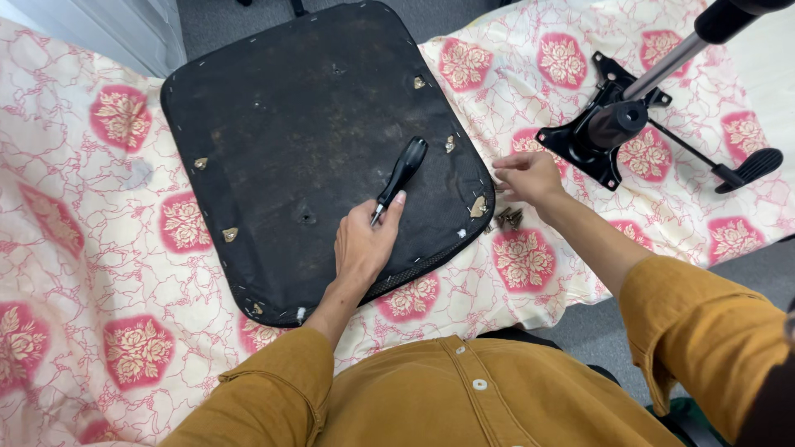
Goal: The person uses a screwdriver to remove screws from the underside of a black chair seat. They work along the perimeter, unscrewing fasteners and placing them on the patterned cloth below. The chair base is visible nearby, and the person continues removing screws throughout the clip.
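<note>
A black chair seat base (pixel 290 124) lies upside down on a flowered cloth (pixel 99 273), with small brass brackets near its edges. My left hand (pixel 364 244) rests on the seat and grips a screwdriver (pixel 402 170) by the shaft just below its black handle. My right hand (pixel 530 175) hovers over the cloth beside the seat's right edge, fingers pinched together above a small pile of dark screws (pixel 507 218). Whether it holds a screw I cannot tell.
A black chair tilt mechanism (pixel 609 132) with a gas cylinder (pixel 687 45) and a lever (pixel 749 168) lies on the cloth at the upper right. Grey floor shows at the top and at the lower right.
</note>
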